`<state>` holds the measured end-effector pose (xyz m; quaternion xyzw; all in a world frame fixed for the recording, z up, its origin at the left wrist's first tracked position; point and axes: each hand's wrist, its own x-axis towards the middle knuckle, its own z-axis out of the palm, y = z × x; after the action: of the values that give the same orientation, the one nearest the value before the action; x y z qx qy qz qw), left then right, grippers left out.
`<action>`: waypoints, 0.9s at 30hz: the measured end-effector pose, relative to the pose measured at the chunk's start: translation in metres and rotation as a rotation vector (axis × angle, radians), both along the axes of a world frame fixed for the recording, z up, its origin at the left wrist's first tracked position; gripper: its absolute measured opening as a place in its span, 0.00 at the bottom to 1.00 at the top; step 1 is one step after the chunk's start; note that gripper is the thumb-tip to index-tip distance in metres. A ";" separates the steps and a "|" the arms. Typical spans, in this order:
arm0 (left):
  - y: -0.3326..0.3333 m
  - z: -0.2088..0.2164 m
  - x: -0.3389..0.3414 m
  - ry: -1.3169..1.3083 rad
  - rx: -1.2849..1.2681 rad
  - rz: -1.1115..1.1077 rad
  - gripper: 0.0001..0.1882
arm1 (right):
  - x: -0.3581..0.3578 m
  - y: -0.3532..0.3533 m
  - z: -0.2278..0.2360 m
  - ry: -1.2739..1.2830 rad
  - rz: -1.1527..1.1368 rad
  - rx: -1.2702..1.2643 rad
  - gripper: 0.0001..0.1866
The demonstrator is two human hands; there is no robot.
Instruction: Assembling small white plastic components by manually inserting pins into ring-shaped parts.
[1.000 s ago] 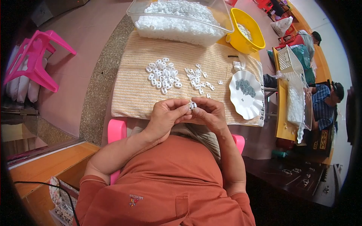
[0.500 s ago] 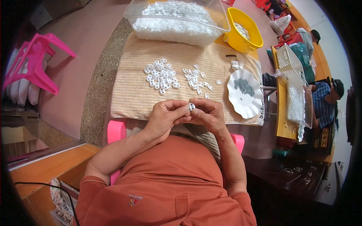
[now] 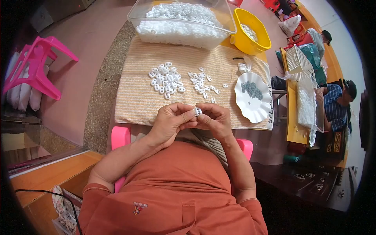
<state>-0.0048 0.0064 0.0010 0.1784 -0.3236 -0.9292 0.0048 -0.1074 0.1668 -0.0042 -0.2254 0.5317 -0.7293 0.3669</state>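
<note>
Between the fingertips of my left hand (image 3: 172, 119) and my right hand (image 3: 215, 119) is a small white oval plastic piece with two dark holes (image 3: 198, 111). Both hands pinch it just off the near edge of the towel. Past them, a pile of larger white two-holed pieces (image 3: 166, 80) lies on the towel at the left. A looser group of smaller white pieces (image 3: 201, 82) is to its right. On the right, a white scalloped plate (image 3: 250, 109) carries a heap of tiny grey-green parts (image 3: 252, 90).
A striped towel (image 3: 135, 86) covers the table. At its far side stand a clear plastic bin (image 3: 182, 29) of white pieces and a yellow tub (image 3: 243, 41). A pink stool (image 3: 43, 70) is at the left. Another person (image 3: 340, 102) sits at the right beside a wooden table (image 3: 291, 113).
Both hands keep their pinch on the white piece, which has turned slightly. The whole view has shifted a little; the piles on the towel look the same.
</note>
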 end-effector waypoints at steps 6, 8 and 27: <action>-0.002 -0.001 0.001 0.006 0.018 -0.027 0.06 | 0.003 0.001 0.002 0.025 -0.008 0.004 0.16; -0.003 -0.001 0.001 0.009 0.038 -0.036 0.06 | 0.004 0.000 0.004 -0.009 0.006 -0.012 0.16; -0.008 -0.003 -0.004 0.153 0.133 -0.160 0.05 | 0.006 -0.008 0.007 0.282 -0.033 -0.100 0.15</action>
<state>-0.0085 -0.0013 -0.0021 0.0806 -0.2731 -0.9570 -0.0564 -0.1013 0.1589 0.0024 -0.3346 0.5447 -0.7219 0.2647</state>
